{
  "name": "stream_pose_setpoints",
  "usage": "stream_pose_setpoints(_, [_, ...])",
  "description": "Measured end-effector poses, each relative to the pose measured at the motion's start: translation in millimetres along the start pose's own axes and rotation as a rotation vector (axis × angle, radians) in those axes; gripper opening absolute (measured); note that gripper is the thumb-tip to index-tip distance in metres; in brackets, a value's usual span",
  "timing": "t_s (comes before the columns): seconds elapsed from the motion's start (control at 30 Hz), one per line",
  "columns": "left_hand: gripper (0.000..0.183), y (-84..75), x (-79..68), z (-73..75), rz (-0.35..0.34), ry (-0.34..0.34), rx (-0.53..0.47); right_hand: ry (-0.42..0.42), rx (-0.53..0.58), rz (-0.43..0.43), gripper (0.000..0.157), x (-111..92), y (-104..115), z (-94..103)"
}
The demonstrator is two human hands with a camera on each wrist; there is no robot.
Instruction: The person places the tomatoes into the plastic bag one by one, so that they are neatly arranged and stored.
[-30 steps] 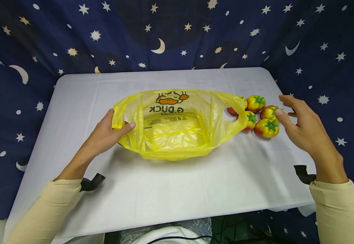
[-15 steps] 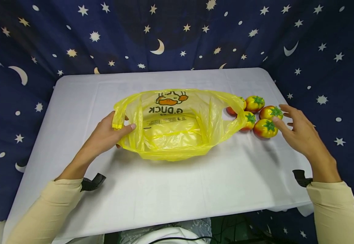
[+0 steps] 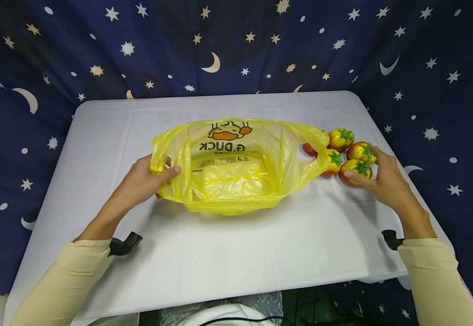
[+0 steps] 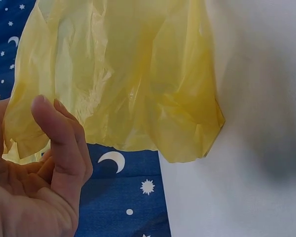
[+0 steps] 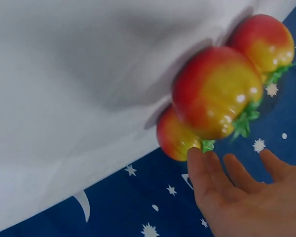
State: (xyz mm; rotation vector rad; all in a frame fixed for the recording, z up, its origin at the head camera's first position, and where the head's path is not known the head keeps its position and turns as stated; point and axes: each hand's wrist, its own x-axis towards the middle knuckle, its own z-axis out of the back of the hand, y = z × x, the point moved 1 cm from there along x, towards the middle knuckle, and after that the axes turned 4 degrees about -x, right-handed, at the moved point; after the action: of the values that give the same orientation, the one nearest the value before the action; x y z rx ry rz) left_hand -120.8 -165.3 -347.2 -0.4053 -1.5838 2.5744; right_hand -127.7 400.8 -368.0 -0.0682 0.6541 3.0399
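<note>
My left hand (image 3: 144, 180) holds the left handle of a yellow translucent plastic bag (image 3: 230, 179), its thumb laid over the film. The bag's mouth gapes toward me, showing a duck print and mirrored lettering inside. In the left wrist view the bag (image 4: 128, 89) hangs down past the fingers. My right hand (image 3: 387, 181) reaches around the nearest red-and-yellow tomato (image 3: 352, 166), thumb in front and fingers behind. In the right wrist view the fingers (image 5: 202, 177) are extended close to a glossy tomato (image 5: 214, 91) with a green leafy top.
Several more tomatoes (image 3: 341, 138) cluster at the right of the white-covered table (image 3: 228, 253), some partly behind the bag's right handle. A dark blue curtain (image 3: 244, 50) with stars and moons surrounds the table. A black cable (image 3: 240, 318) runs below the front edge.
My right hand has moved left and down onto the tomatoes, its thumb coming to the front of the nearest one. The left hand and the bag have stayed nearly still.
</note>
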Motion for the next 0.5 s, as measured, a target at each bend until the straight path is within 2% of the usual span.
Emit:
stream_pose_setpoints(0.13, [0.035, -0.8, -0.4, 0.5, 0.018, -0.001, -0.001, 0.046, -0.025, -0.076, 0.113, 2, -3, -5.9])
stream_pose_setpoints(0.27, [0.035, -1.1, -0.5, 0.3, 0.027, 0.0, -0.002, 0.088, -0.087, -0.137, 0.116, 3, -4, -10.8])
stream_pose_setpoints(0.5, [0.033, -0.7, -1.0, -0.1, 0.018, -0.004, -0.001, 0.091, -0.165, -0.148, 0.121, 7, -5, -18.6])
